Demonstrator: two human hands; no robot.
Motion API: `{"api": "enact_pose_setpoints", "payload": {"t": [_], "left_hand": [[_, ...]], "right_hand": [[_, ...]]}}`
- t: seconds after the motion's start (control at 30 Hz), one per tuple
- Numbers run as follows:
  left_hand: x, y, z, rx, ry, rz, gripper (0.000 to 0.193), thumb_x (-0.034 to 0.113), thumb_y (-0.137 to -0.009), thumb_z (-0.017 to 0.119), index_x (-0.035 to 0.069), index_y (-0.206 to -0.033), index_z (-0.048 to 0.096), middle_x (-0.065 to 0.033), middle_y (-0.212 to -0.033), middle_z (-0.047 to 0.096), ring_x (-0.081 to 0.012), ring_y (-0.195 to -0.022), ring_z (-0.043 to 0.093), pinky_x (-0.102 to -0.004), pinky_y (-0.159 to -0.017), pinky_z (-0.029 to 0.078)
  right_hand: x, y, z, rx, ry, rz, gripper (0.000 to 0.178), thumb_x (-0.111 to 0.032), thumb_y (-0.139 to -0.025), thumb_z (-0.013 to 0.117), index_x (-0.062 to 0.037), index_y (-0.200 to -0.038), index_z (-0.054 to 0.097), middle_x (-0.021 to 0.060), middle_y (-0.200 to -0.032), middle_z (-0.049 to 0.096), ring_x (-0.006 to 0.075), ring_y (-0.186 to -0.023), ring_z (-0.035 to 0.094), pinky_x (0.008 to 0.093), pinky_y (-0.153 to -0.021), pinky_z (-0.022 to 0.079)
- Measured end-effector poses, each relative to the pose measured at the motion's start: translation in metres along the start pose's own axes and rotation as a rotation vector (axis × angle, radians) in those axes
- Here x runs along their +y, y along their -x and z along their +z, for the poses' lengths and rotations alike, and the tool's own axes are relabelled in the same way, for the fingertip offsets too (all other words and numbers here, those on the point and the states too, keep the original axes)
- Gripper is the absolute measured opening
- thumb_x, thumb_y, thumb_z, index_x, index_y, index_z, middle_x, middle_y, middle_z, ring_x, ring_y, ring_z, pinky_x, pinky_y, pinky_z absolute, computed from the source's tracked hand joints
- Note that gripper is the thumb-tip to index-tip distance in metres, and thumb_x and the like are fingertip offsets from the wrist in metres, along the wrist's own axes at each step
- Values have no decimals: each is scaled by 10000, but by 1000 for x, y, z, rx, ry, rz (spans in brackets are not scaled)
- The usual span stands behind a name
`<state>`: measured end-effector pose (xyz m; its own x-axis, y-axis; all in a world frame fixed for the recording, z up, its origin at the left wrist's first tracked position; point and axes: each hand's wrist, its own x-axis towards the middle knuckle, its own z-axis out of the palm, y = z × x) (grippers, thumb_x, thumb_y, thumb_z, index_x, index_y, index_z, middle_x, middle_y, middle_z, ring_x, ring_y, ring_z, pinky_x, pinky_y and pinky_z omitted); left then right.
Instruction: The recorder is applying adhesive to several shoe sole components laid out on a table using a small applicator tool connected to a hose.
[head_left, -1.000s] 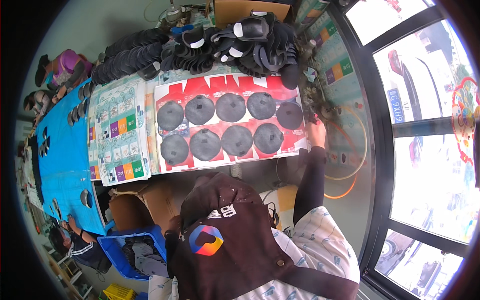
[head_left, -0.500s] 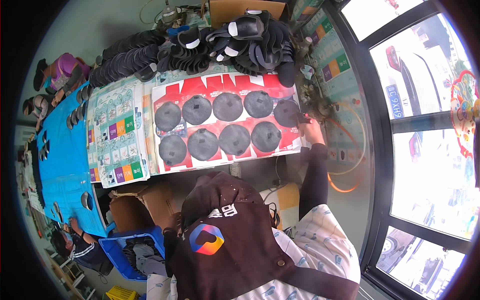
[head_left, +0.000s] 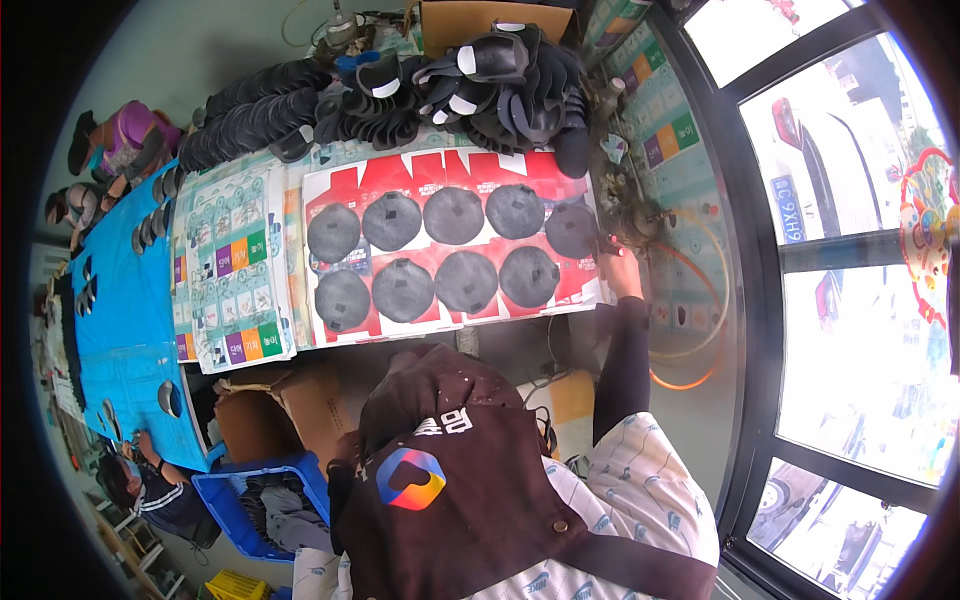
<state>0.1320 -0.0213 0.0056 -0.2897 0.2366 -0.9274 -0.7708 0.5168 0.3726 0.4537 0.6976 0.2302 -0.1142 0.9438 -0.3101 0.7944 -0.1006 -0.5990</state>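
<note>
Above the right end of the table, my right hand [head_left: 620, 268] is closed around a dark tool that looks like a spray gun [head_left: 612, 242], partly hidden and blurred. An orange hose [head_left: 705, 352] loops beside that arm. Closest to the hand lies a round dark pad [head_left: 571, 231], at the end of the far row. Several more round dark pads [head_left: 467, 281] with small black squares lie in two rows on a red and white printed sheet [head_left: 448, 323]. My left arm [head_left: 341, 488] hangs beside the dark apron; its fingers are hidden in shadow.
Stacked black curved pieces [head_left: 490, 85] line the table's back. Printed sheets [head_left: 235, 265] lie left, beside a blue-covered table [head_left: 125, 300] where other people [head_left: 150, 490] sit. Below are a cardboard box [head_left: 300, 400] and blue crate [head_left: 225, 500]. Windows [head_left: 850, 350] stand right.
My right hand and the tool have shifted slightly left and nearer to me. The view has moved a little. The round pads keep their places on the sheet.
</note>
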Motion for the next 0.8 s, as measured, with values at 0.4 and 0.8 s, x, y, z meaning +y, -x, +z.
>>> {"api": "enact_pose_setpoints", "payload": {"t": [0.4, 0.8], "left_hand": [[7, 17, 1, -44, -1041, 572, 246, 185, -968, 485, 58, -1129, 620, -167, -1033, 676, -346, -927, 652, -444, -759, 527], [19, 26, 7, -7, -1065, 664, 214, 147, -938, 478, 22, -1022, 629, -255, -980, 672, -443, -914, 656, -514, -770, 531]], "right_hand": [[15, 10, -2, -16, 70, 162, 321, -205, -776, 535, -2, -948, 714, 288, -913, 698, 457, -972, 671, 483, -872, 508], [12, -14, 17, 148, -80, -190, 166, -149, -711, 573, -26, -626, 646, 84, -519, 579, 184, -465, 573, 353, -469, 413]]}}
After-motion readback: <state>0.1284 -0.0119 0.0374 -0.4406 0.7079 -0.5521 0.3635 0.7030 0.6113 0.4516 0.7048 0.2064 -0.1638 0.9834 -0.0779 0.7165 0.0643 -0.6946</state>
